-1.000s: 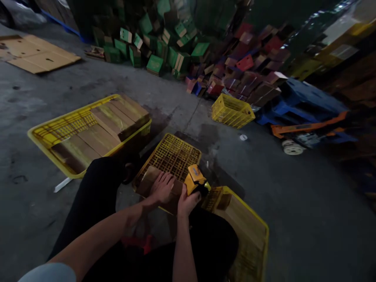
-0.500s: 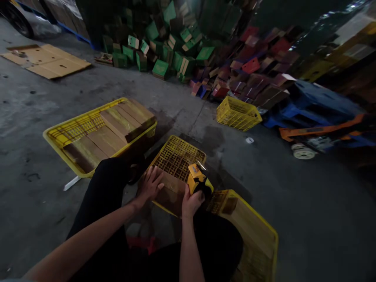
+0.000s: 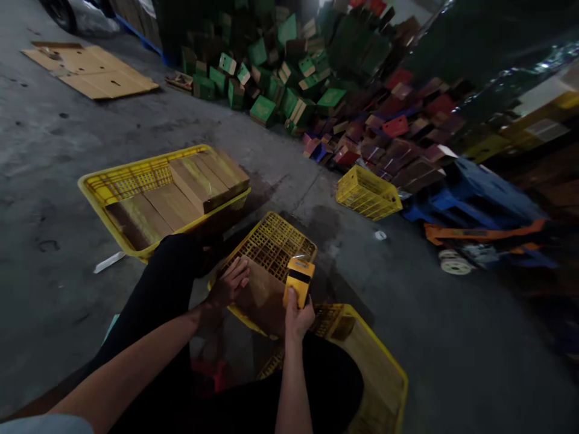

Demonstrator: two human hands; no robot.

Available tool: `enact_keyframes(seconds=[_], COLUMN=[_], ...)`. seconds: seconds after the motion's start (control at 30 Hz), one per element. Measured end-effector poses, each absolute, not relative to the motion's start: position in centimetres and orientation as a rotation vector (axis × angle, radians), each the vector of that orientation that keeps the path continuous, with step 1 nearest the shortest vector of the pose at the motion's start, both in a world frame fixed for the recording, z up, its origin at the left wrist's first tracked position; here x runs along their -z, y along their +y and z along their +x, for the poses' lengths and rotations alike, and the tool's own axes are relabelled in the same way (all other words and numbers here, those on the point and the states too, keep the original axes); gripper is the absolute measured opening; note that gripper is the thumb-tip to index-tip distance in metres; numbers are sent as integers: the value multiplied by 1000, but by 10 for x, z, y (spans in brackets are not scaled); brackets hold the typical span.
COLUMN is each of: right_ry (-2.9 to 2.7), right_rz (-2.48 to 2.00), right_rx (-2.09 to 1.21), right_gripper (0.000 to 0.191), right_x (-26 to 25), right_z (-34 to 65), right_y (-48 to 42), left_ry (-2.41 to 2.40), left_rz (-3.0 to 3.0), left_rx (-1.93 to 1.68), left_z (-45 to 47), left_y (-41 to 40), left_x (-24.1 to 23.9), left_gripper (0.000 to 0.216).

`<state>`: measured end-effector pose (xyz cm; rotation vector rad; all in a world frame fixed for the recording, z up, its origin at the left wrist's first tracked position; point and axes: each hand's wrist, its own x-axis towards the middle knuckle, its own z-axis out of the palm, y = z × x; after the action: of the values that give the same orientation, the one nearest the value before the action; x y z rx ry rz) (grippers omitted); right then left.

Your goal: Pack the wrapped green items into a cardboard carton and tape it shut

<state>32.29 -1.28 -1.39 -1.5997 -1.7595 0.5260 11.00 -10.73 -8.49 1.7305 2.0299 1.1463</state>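
Observation:
A closed brown cardboard box (image 3: 262, 296) lies on an upturned yellow plastic crate (image 3: 283, 236) between my knees. My left hand (image 3: 231, 283) rests on the box's left end, fingers stretched out over its top. In my right hand (image 3: 298, 316) is a yellow tape dispenser (image 3: 299, 278) with a black band, held at the right end of the box. My thumb lies along its near face. A shiny edge shows at its top. Whether it touches the box I cannot tell.
To the left stands a yellow basket (image 3: 108, 184) with several cardboard boxes (image 3: 169, 205). Another yellow basket (image 3: 400, 386) holding cardboard is by my right knee. Farther off are a yellow crate (image 3: 368, 194), an orange pallet jack (image 3: 486, 234), flattened cardboard (image 3: 97, 75) and heaped green boxes (image 3: 262, 108).
My right hand has turned the tape dispenser more upright, so its flat yellow face shows. My left hand stays on the box. The whole view has shifted slightly.

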Motion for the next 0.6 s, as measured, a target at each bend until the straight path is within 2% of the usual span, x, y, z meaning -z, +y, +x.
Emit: enact_keyframes(seconds=[0.13,0.27,0.37,0.6], right_ry=[-2001,-2124,-2110,-2087], right_rz=[-1366,-1212,-1252,-1304], right_rx=[-1123,-1513,-1623,-1633], right_gripper=[48,43,45,55], right_x=[-27,-47,-44,-34], right_z=[315,300,292,293], right_y=[-14,-6,4,17], left_ry=[2026,2024,2022,2017], left_rz=[1674,1624,1576,1440], left_rx=[-1164,-1198,-1234,-1341], left_z=[110,109,109,106], left_y=[-107,-106,-105,-93], left_x=[85,84,84,80], left_gripper=[36,34,32,24])
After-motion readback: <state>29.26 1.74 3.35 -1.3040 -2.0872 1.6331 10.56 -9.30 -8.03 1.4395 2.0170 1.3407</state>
